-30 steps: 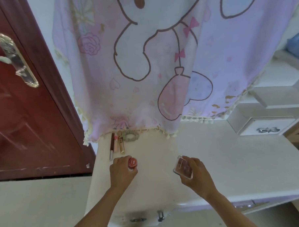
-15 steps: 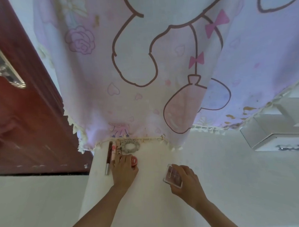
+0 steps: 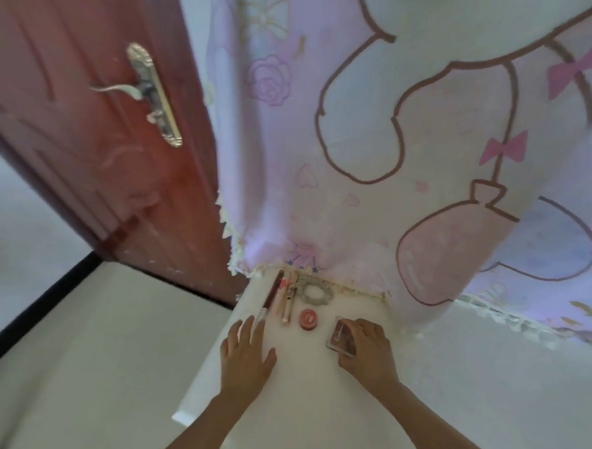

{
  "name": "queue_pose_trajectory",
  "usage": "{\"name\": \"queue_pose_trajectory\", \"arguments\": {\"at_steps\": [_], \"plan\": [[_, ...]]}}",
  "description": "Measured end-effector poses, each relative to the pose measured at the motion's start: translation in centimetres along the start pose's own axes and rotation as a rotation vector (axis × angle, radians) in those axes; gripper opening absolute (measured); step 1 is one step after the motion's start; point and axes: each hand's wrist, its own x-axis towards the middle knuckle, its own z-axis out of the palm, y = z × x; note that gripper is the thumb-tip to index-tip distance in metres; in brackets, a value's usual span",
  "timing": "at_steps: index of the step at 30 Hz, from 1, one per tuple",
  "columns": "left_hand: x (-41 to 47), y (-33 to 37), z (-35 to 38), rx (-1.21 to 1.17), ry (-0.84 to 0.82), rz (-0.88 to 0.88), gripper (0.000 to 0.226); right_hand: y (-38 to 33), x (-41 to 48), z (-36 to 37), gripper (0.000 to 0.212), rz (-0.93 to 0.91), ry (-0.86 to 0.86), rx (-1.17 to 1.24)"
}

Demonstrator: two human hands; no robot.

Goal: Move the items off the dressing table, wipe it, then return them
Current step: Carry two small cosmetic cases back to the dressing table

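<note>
Released since a moment ago, the red jar (image 3: 308, 319) stands free on the white dressing table (image 3: 464, 386). The left hand (image 3: 246, 353) lies flat beside it, fingers straight. The right hand (image 3: 369, 348) grips the compact (image 3: 340, 336) against the tabletop. A cartoon-print cloth (image 3: 420, 151) hangs behind, beside a red door (image 3: 98, 148).

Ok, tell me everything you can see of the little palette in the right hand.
The palette is a small flat rectangular case, clear-looking rim around brownish-pink pans. It sits skewed at the white dressing table top, just right of the round red pot. The right hand grips it, fingers curled over its right side. Whether it rests on the top is unclear.
</note>
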Motion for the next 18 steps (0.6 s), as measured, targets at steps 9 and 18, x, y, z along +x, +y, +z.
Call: {"name": "queue_pose_trajectory", "arguments": {"at_steps": [9,18], "plan": [[-3.6,-0.1,-0.3,0.035,-0.234,-0.142,0.068,-1.2,4.8,0.4,0.056,-0.068,-0.019,-0.120],[-4.3,1.1,-1.8,0.030,-0.132,-0.147,0.067,-1.7,3.5,-1.3,0.054,-0.163,0.007,-0.085]]}}
